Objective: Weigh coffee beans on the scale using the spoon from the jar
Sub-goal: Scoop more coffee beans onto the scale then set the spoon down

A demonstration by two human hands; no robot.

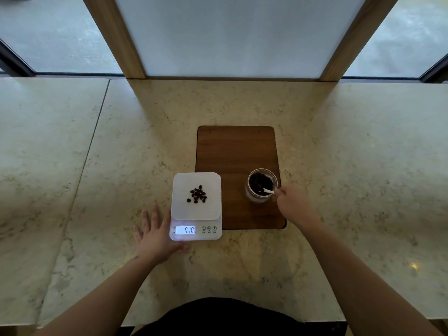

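The scale (196, 207) has a lit display (185, 230) on its near edge, at the left, and the digits on it read 010. Just right of the display sit three round buttons (209, 228) in a row. The middle one bears an M and the right one a T; the mark on the left one is too small to tell. Tiny print under each button cannot be read. No other writing shows.
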